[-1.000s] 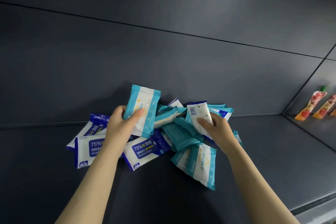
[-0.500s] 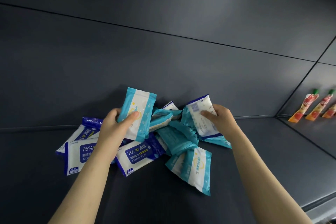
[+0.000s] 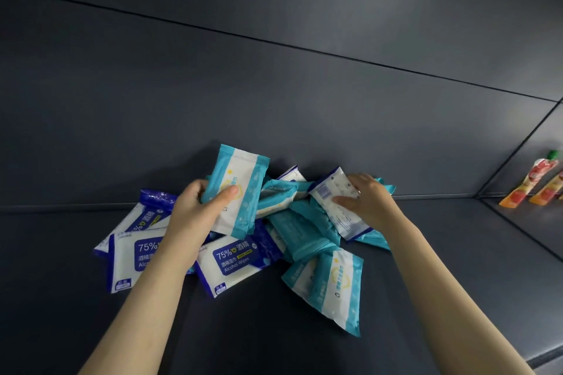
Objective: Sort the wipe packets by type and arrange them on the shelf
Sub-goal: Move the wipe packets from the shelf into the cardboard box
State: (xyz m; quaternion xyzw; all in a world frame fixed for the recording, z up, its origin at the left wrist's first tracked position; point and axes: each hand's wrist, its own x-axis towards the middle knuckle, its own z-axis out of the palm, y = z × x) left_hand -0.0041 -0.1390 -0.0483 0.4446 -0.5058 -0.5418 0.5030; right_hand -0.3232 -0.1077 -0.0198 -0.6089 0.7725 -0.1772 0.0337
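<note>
Teal-and-white and blue-and-white wipe packets (image 3: pixel 234 262) lie heaped together against the back edge of the dark shelf (image 3: pixel 457 268). The left hand (image 3: pixel 195 216) grips 1 teal packet (image 3: pixel 240 189) upright above the heap, thumb across its face, while the right hand (image 3: pixel 371 201) pinches 1 blue-edged packet (image 3: pixel 338 207) at the heap's right side. Orange pouches (image 3: pixel 530 186) lean near the shelf's far right corner.

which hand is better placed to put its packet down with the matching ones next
Probably left. The left hand grips a teal packet right beside the teal heap. The right hand holds a blue-edged packet, and the alcohol wipes packets lie across the heap.
</note>
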